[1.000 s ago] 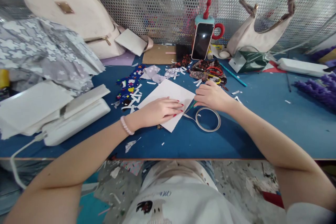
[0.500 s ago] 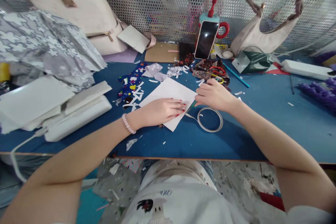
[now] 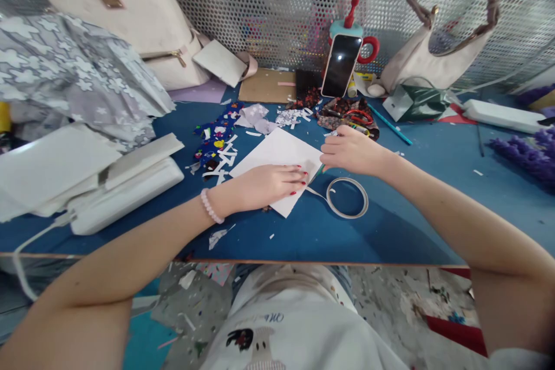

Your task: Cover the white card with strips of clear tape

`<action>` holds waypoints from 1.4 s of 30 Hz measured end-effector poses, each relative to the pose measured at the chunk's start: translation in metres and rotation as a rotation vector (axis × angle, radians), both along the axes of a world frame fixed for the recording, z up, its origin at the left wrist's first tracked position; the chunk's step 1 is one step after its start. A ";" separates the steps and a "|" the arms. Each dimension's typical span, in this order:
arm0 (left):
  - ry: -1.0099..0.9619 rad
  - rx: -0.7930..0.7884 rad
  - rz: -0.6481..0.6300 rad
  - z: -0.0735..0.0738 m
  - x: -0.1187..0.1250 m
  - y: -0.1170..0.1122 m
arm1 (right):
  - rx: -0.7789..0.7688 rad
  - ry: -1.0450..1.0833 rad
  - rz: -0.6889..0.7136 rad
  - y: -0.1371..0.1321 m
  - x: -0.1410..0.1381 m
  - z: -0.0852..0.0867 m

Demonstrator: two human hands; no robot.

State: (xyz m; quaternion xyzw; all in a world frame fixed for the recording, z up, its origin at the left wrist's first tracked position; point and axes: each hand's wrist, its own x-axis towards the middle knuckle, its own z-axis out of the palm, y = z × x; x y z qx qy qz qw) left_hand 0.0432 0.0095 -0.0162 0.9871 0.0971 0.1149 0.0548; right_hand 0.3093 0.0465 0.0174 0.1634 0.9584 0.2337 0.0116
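A white sheet (image 3: 277, 150), square-looking and turned cornerwise, lies on the blue tabletop in front of me. My left hand (image 3: 280, 184) is flat on it, fingers stretched towards its right edge. At that edge my right hand (image 3: 342, 150) is closed, fingers curled round a thin green tool (image 3: 319, 171) whose kind I cannot make out; most of it is hidden. Just below my right hand lies a roll of white tape (image 3: 365, 208). Its loose end runs to the sheet's edge near my left fingertips.
Paper strips (image 3: 225, 156) and blue patterned fabric (image 3: 219, 133) lie left of the sheet. Behind are dark patterned fabric with red-handled scissors (image 3: 364, 115), a blue pencil (image 3: 396, 130) and a propped phone (image 3: 341, 63). White boxes (image 3: 130, 191) stand left; a handbag (image 3: 429, 63) stands back right.
My right hand has shifted slightly left and up along the sheet's edge, and less of the green tool shows. My left hand, the sheet and the tape stay put.
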 end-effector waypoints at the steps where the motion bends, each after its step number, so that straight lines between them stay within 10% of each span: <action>1: 0.003 -0.001 0.000 0.000 0.000 0.000 | -0.004 0.002 -0.002 0.000 0.000 0.000; 12: -0.007 0.003 0.013 -0.003 -0.001 -0.001 | -0.082 0.058 -0.068 0.002 0.012 -0.009; 29: 0.045 0.148 0.078 -0.002 -0.003 -0.009 | 0.002 0.495 -0.692 0.017 0.078 -0.043; 36: 0.068 0.141 0.094 -0.002 -0.003 -0.008 | -0.042 0.536 -0.639 0.005 0.060 -0.033; 42: 0.135 0.089 0.068 0.001 -0.009 -0.005 | -0.303 0.357 -0.291 -0.046 0.001 -0.018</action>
